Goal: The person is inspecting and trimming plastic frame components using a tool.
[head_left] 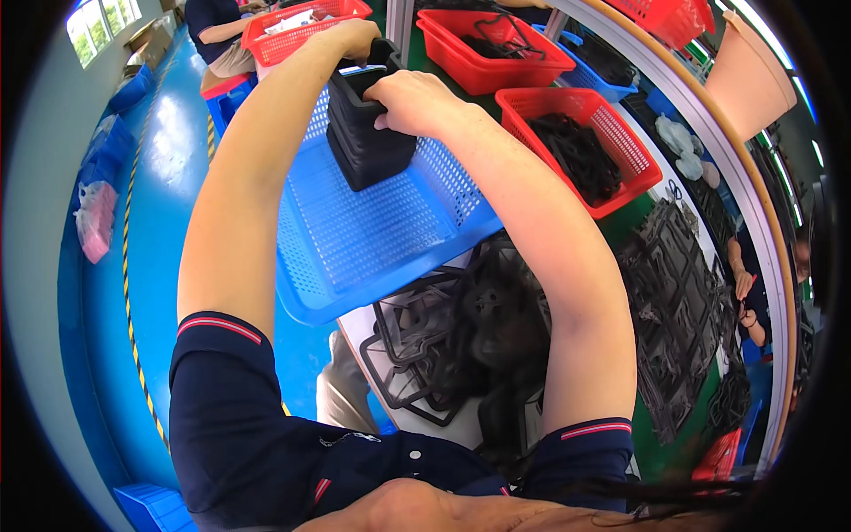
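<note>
Head camera view, worn by a person at a white worktable [359, 335]: a blue floor [168, 208] runs along the left, and a perforated blue basket [363, 244] sits ahead between the two bare forearms. At its far end stands a stack of nested black plastic parts [368, 158], slightly tilted. The right hand [421, 102] is clamped on the stack's near right rim, fingers hooked over the top and thumb against the outer side. The left hand [356, 37] bends over the far upper edge; its fingertips are mostly out of sight, and how tightly it grips cannot be told.

The right forearm crosses the basket's right side and covers part of a heap of loose black frames [417, 350] on the table. Dark contents blur together in a red basket [640, 146] at right; another red basket [496, 78] stands beyond. Bare basket floor lies open on the near side of the stack, and the basket's near left corner juts past the table edge.
</note>
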### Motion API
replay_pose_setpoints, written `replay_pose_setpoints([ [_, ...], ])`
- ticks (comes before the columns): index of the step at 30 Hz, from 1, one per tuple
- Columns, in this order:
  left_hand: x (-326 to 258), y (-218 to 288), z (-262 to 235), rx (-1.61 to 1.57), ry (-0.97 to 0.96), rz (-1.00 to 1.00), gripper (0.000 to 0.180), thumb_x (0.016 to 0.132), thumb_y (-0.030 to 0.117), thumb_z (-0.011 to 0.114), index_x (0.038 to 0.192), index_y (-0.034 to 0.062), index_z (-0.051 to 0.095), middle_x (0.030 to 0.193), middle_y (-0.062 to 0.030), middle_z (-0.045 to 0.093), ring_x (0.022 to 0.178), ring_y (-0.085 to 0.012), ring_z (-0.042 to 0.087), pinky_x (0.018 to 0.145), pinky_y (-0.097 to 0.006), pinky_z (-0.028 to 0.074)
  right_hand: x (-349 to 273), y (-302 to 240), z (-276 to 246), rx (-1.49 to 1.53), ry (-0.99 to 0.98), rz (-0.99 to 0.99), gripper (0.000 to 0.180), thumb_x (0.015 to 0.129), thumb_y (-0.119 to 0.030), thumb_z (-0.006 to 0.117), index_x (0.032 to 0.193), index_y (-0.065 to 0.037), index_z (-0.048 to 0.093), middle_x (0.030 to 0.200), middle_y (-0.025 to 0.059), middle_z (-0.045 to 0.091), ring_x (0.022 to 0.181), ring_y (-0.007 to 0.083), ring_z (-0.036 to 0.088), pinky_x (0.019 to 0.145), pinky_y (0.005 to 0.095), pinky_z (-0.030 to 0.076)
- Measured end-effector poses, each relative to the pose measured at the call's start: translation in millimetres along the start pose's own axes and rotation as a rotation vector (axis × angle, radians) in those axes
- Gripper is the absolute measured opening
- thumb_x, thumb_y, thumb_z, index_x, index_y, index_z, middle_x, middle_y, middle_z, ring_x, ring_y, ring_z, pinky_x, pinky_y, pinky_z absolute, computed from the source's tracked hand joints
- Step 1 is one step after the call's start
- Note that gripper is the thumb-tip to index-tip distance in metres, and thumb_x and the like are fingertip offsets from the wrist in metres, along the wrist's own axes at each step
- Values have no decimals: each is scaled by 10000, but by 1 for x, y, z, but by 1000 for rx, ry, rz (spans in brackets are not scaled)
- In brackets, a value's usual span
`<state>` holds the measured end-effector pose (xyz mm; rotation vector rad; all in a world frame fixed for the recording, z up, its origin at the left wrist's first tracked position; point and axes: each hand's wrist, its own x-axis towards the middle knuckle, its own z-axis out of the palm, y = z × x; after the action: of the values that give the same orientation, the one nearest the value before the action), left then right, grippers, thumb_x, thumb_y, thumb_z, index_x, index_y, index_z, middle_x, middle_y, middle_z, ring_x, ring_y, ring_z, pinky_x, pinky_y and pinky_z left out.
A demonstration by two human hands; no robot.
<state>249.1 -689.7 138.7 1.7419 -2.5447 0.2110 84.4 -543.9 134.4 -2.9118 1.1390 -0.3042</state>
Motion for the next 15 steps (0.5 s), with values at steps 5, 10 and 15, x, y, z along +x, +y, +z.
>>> replay_pose_setpoints([
  [5, 2, -3, 7, -17, 7, 26, 409, 596, 84, 757, 991, 102, 656, 917, -159, 653, 868, -311, 629, 749, -395, 490, 10, 0, 8, -60, 20, -25, 268, 733, -154, 663, 999, -125, 646, 920, 119, 649, 929, 277, 606, 793, 396, 470],
  [10, -7, -2, 13, 70, 1, -21, 439, 604, 123, 764, 1026, 89, 647, 946, -156, 651, 901, -311, 620, 767, -381, 488, 13, 5, 13, -104, -26, -44, 255, 718, -147, 657, 973, -147, 660, 960, 100, 649, 952, 268, 607, 809, 384, 480],
  [15, -15, -4, 4, -72, -66, -42, 479, 567, 158, 771, 1012, 55, 630, 948, -187, 640, 922, -326, 608, 773, -392, 474, 11, 10, 9, -71, -38, -13, 275, 723, -88, 589, 976, -158, 670, 989, 96, 649, 962, 259, 609, 814, 379, 484],
])
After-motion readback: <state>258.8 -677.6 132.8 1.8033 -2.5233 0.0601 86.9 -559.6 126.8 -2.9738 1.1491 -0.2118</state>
